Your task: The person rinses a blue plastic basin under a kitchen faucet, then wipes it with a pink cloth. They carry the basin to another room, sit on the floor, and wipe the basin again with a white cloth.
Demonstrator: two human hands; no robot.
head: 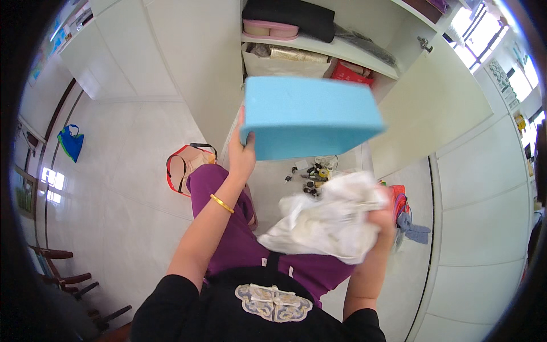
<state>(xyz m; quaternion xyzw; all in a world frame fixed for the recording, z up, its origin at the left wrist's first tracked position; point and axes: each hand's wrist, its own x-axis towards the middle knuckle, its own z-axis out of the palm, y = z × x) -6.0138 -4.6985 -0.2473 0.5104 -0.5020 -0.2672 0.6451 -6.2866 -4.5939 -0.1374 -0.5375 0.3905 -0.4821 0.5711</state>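
Observation:
My left hand (242, 150) grips the left end of a light blue box (314, 113), held up in front of the open cabinet. The box's inside cannot be seen from here. In my right hand (383, 211) is a crumpled white cloth or soft bag (329, 222), blurred by motion, hanging above my lap. Under the box, on the floor, lies a jumble of small items (315, 175), with cables, plugs and a yellow tape roll (323, 172) among them.
Cabinet shelves (354, 55) hold a black folded item (290, 17), a pink case (270, 30) and a red packet (352, 73). An open door (431, 107) stands at right. A red-rimmed bag (177, 171) sits by my left knee; colourful cloths (399, 205) lie right.

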